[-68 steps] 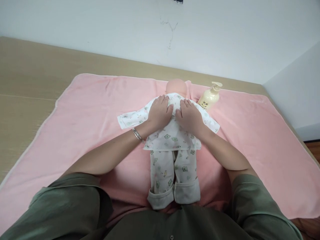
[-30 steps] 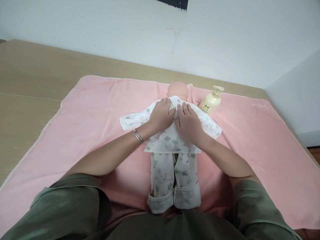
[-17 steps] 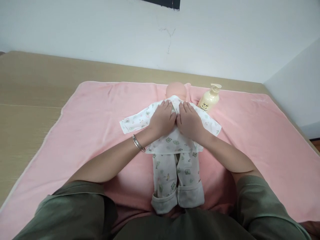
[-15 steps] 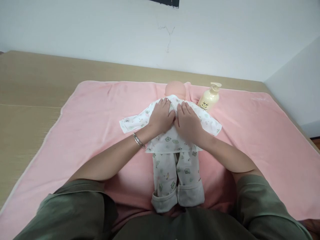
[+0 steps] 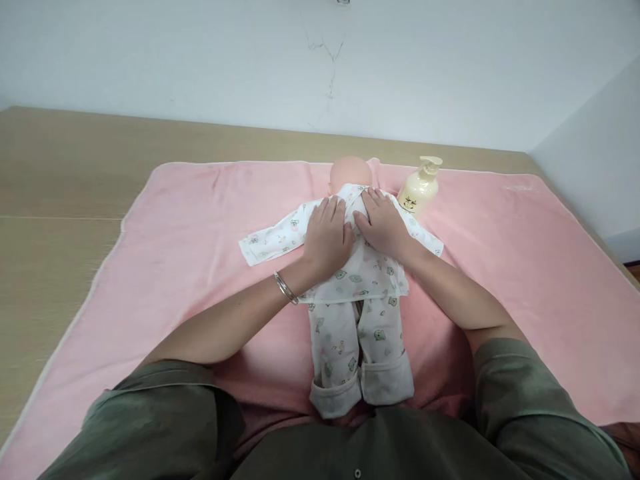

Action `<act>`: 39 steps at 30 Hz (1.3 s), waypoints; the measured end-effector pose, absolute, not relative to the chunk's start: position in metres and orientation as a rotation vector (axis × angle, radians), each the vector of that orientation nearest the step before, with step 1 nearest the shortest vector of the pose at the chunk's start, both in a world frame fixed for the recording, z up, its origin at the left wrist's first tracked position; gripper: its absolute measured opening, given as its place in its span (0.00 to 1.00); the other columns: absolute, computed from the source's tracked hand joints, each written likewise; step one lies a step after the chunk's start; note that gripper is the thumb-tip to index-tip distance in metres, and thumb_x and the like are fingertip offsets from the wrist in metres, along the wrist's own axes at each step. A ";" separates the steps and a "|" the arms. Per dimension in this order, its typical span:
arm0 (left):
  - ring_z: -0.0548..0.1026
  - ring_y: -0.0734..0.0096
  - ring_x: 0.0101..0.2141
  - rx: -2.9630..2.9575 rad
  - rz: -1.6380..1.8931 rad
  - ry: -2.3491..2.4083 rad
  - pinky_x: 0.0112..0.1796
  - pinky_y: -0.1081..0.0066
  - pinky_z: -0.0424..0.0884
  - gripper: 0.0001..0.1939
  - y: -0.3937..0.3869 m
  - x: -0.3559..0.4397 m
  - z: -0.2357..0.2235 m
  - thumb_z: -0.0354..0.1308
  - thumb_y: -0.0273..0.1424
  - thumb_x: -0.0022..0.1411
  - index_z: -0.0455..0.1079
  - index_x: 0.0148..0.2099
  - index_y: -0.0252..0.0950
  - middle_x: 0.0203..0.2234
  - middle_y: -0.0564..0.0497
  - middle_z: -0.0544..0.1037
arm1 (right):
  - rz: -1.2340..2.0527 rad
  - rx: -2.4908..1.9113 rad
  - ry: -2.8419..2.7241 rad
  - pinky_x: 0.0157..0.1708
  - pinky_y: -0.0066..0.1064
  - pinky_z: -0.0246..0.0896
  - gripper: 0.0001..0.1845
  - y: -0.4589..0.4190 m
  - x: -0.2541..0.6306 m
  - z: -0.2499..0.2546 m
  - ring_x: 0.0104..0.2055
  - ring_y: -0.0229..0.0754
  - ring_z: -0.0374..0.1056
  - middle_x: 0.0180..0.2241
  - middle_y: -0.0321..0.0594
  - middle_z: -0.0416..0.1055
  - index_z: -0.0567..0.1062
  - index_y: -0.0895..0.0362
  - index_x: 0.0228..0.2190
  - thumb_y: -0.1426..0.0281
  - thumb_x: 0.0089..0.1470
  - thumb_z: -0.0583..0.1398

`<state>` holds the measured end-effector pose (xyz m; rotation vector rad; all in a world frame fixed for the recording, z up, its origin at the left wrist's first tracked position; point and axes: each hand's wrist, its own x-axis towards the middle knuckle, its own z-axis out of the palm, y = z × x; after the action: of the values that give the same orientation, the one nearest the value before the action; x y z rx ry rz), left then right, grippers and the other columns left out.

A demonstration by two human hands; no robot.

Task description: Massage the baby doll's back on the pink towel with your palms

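The doll (image 5: 356, 267) is lying lengthwise on the pink towel (image 5: 200, 220), head pointing away from the person and legs pointing back toward them, so that the whole torso is presenting itself to both palms. The left hand (image 5: 327, 235) and the right hand (image 5: 383, 223) are resting flat and side by side on the chest of the printed shirt (image 5: 350, 273), fingers extended and nothing enclosed: neither grip is closing, and both are pressing on the fabric rather than pinching it. The shirt sleeves are spreading outward from each grip. Beyond the right grip, just beside the doll's head, a pump bottle (image 5: 419, 188) is standing upright. The towel is covering the wooden counter (image 5: 55, 180), cushioning the doll.
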<state>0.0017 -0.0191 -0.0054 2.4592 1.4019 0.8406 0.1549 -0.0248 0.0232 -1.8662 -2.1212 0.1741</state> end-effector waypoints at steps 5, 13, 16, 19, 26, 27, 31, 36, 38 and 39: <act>0.61 0.49 0.65 2.369 0.753 1.452 0.65 0.48 0.56 0.27 0.006 -0.002 -0.007 0.43 0.34 0.67 0.61 0.63 0.26 0.63 0.34 0.65 | 0.059 -1.909 -2.172 0.67 0.56 0.46 0.32 -0.050 0.140 0.026 0.69 0.63 0.51 0.66 0.63 0.56 0.58 0.73 0.64 0.68 0.65 0.44; 0.57 0.44 0.67 2.474 0.700 1.484 0.65 0.43 0.54 0.29 -0.016 0.001 -0.001 0.37 0.34 0.69 0.57 0.64 0.17 0.64 0.25 0.61 | 0.134 -1.861 -2.180 0.67 0.50 0.50 0.31 -0.045 0.147 0.032 0.69 0.57 0.53 0.65 0.60 0.59 0.61 0.72 0.63 0.67 0.64 0.46; 0.54 0.44 0.68 2.501 0.709 1.431 0.65 0.43 0.54 0.29 -0.031 0.001 0.004 0.39 0.34 0.69 0.56 0.65 0.18 0.65 0.26 0.59 | 0.184 -1.894 -2.136 0.68 0.49 0.47 0.32 -0.028 0.155 0.030 0.70 0.57 0.51 0.65 0.60 0.58 0.61 0.73 0.62 0.66 0.65 0.45; 0.55 0.45 0.67 2.472 0.699 1.400 0.65 0.45 0.54 0.29 -0.023 -0.002 0.006 0.40 0.33 0.68 0.57 0.64 0.19 0.65 0.28 0.59 | 0.137 -1.917 -2.129 0.68 0.51 0.45 0.32 -0.028 0.152 0.028 0.71 0.60 0.48 0.66 0.63 0.55 0.59 0.75 0.63 0.66 0.65 0.45; 0.65 0.47 0.62 2.446 0.765 1.468 0.63 0.44 0.58 0.25 -0.002 0.001 0.000 0.39 0.31 0.67 0.63 0.60 0.24 0.58 0.31 0.70 | 0.096 -1.938 -2.249 0.68 0.50 0.46 0.32 -0.058 0.134 0.034 0.70 0.63 0.48 0.66 0.67 0.54 0.56 0.74 0.65 0.68 0.66 0.46; 0.62 0.45 0.63 2.464 0.773 1.467 0.64 0.43 0.56 0.26 -0.009 0.003 -0.001 0.39 0.31 0.67 0.61 0.61 0.22 0.60 0.29 0.67 | 0.125 -1.940 -2.245 0.67 0.49 0.48 0.31 -0.054 0.136 0.035 0.70 0.62 0.49 0.66 0.65 0.55 0.57 0.73 0.64 0.68 0.66 0.45; 0.53 0.41 0.68 2.521 0.722 1.382 0.66 0.44 0.53 0.30 -0.034 0.006 0.003 0.41 0.30 0.66 0.56 0.64 0.14 0.65 0.25 0.59 | 0.178 -1.976 -2.173 0.68 0.47 0.47 0.30 -0.032 0.148 0.034 0.70 0.59 0.51 0.66 0.60 0.56 0.58 0.72 0.64 0.68 0.67 0.44; 0.62 0.47 0.64 2.470 0.718 1.359 0.65 0.49 0.58 0.27 -0.014 0.000 0.009 0.38 0.29 0.65 0.64 0.59 0.18 0.61 0.29 0.66 | 0.007 -1.928 -2.190 0.66 0.54 0.49 0.31 -0.044 0.140 0.027 0.69 0.62 0.52 0.65 0.63 0.57 0.59 0.73 0.64 0.68 0.66 0.44; 0.67 0.49 0.60 2.447 0.726 1.350 0.63 0.51 0.61 0.25 0.000 -0.003 0.008 0.39 0.30 0.64 0.68 0.56 0.23 0.56 0.32 0.71 | -0.046 -1.890 -2.213 0.66 0.52 0.49 0.31 -0.056 0.135 0.027 0.69 0.61 0.53 0.65 0.65 0.58 0.59 0.74 0.64 0.68 0.66 0.44; 0.68 0.50 0.58 2.434 0.742 1.342 0.62 0.51 0.62 0.24 0.005 -0.004 0.006 0.40 0.31 0.64 0.69 0.54 0.24 0.55 0.33 0.72 | -0.057 -1.874 -2.225 0.67 0.51 0.49 0.31 -0.060 0.134 0.027 0.69 0.60 0.53 0.64 0.65 0.58 0.59 0.74 0.63 0.68 0.66 0.44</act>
<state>-0.0038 0.0045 0.0062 2.4345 1.3420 0.7424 0.1345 -0.0596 0.0271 -1.8741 -2.2252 -0.0569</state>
